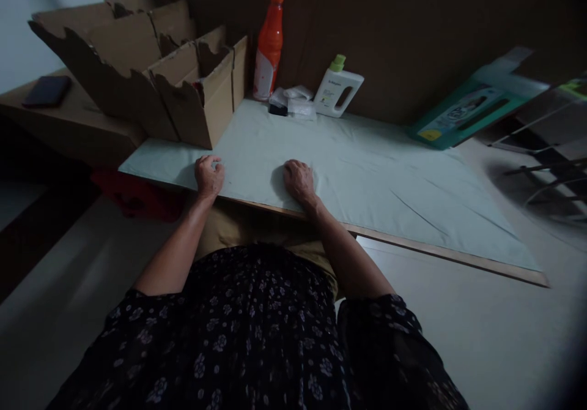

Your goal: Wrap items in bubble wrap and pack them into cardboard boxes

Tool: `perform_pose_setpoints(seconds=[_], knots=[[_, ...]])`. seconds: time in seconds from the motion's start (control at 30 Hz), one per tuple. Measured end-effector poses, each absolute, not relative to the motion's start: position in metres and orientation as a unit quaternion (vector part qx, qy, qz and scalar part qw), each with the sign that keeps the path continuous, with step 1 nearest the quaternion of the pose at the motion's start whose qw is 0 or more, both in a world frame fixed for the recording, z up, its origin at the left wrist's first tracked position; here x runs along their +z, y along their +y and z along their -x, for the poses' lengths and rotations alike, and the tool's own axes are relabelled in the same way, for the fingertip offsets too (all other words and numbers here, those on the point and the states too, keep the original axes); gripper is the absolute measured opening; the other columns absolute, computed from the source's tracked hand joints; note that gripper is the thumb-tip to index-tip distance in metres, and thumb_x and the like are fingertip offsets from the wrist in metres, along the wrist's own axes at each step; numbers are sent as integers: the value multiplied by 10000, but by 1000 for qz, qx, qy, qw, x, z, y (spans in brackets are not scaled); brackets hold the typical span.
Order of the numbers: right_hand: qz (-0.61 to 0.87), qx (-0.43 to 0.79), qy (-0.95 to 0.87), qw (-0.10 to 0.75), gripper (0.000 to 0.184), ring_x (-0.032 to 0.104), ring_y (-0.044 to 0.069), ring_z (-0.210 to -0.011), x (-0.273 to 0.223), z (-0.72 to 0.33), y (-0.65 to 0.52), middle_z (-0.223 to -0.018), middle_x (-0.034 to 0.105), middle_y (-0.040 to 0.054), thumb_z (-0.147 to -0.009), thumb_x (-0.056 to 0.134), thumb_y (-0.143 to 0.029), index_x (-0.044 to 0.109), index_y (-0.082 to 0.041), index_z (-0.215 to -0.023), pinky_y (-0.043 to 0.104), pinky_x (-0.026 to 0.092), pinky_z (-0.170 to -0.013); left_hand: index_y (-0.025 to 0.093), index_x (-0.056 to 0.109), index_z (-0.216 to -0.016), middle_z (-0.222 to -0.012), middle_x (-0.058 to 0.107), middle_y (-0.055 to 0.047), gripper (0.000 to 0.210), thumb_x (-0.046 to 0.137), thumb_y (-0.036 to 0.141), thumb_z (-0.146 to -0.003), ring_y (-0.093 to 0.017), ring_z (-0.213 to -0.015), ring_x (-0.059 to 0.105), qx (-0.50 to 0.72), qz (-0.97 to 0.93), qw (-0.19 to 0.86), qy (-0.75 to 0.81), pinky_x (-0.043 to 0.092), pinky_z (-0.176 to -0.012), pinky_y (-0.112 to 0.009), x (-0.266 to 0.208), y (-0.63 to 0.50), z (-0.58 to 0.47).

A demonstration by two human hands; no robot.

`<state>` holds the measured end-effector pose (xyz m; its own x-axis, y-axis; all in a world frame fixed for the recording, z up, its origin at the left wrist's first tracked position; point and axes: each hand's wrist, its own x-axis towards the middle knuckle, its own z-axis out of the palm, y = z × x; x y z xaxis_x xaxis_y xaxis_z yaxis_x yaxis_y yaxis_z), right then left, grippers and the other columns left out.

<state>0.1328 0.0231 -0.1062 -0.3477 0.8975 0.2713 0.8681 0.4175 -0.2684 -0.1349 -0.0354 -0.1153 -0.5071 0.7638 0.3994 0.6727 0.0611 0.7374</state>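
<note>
My left hand (210, 176) rests at the front edge of the pale green cloth (358, 165) that covers the table. Its fingers curl round toward the thumb, and the cloth shows through the gap between them. To the right, my right hand (299, 180) lies knuckles up on the same cloth, its fingers bent under and pressed together. I see nothing held in either hand, though the underside of the right one is hidden. The nearest thing to my left hand is a divided cardboard box (183, 98).
Along the back stand an orange bottle (269, 46), small clear plastic packets (298, 101) and a white jug with a green cap (338, 90). A large green detergent jug (468, 107) stands at the right. A dark flat object (46, 90) lies far left; something red (142, 196) sits below the table.
</note>
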Motion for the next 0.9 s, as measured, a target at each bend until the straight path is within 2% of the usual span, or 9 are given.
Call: perform_pose_setpoints(seconds=[0.33, 0.57, 0.67, 0.8, 0.9], knots=[[529, 40, -821, 211, 293, 574, 292, -1179, -103, -138, 20, -1305, 667, 140, -944, 479, -200, 671, -151, -1159, 413, 416, -1002, 191, 704, -838, -919, 722, -88, 246, 509, 107, -716, -262, -963, 644, 446, -545, 67, 707, 501, -957, -414, -112, -34, 131], [500, 32, -838, 216, 345, 576, 320, -1241, -105, -144, 17, -1342, 648, 164, -931, 470, -229, 668, -177, -1209, 486, 464, -1017, 210, 752, -843, -951, 755, -63, 227, 588, 113, -719, -237, -974, 673, 374, -666, 121, 634, 531, -950, -368, -90, 6, 108], [445, 62, -870, 204, 389, 582, 319, -1280, -110, -148, 4, -1363, 645, 150, -944, 449, -234, 668, -227, -1265, 523, 483, -1024, 209, 760, -866, -962, 762, -65, 223, 607, 104, -743, -229, -991, 677, 349, -702, 134, 606, 518, -987, -369, -78, 53, 94], [276, 140, -937, 163, 411, 629, 276, -1252, -98, -143, -18, -1318, 685, 112, -939, 458, -190, 682, -326, -1256, 487, 544, -957, 162, 739, -903, -984, 752, -74, 128, 637, 131, -832, -216, -992, 678, 321, -734, 142, 582, 511, -992, -407, -74, 129, 80], [184, 167, -957, 151, 309, 672, 255, -1181, -60, -127, -5, -1204, 743, 99, -941, 508, -179, 709, -284, -1152, 433, 574, -896, 146, 699, -927, -1001, 731, -51, 93, 656, 228, -912, -194, -980, 676, 312, -749, 144, 567, 523, -955, -429, -83, 173, 73]])
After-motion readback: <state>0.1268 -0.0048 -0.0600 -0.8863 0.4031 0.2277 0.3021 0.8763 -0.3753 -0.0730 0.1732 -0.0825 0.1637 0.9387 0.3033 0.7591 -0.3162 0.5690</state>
